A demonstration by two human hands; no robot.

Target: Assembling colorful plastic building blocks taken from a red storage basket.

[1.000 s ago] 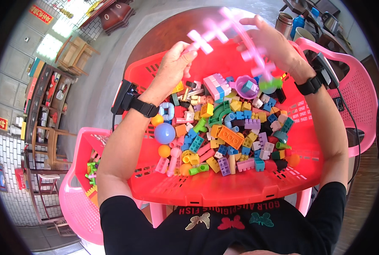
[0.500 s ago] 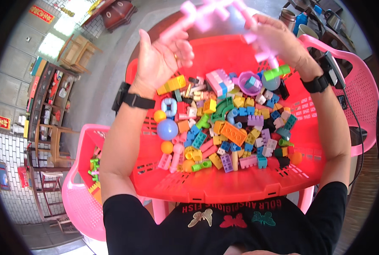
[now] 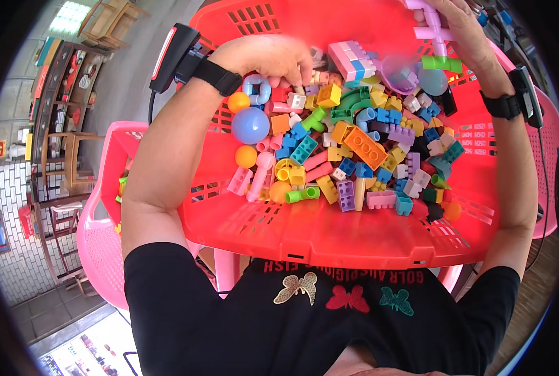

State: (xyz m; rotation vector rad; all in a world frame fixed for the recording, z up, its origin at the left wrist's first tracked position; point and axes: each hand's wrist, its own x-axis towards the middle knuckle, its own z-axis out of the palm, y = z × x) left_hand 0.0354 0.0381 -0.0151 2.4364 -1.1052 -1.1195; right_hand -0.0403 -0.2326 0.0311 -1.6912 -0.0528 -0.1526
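Note:
A red plastic basket (image 3: 329,232) lies in front of me, holding a heap of several coloured toy bricks, tubes and balls. My left hand (image 3: 270,59) reaches down into the far left of the heap, fingers curled over bricks near a blue curved tube (image 3: 257,88); whether it grips one is hidden. My right hand (image 3: 455,22) is at the top right, shut on a pink assembly of joined tube pieces (image 3: 433,31) with a green tube (image 3: 442,63) at its lower end. A blue ball (image 3: 250,125) and orange balls lie below the left hand.
A pink plastic chair (image 3: 107,219) stands at my left, with a few bricks on its seat. Another pink chair (image 3: 552,163) is at the right. Both wrists carry black bands with devices. Wooden furniture stands on the tiled floor at far left.
My left hand let go of the pink assembly and dropped into the brick heap. The view tilted down, so the assembly in my right hand now sits at the top edge.

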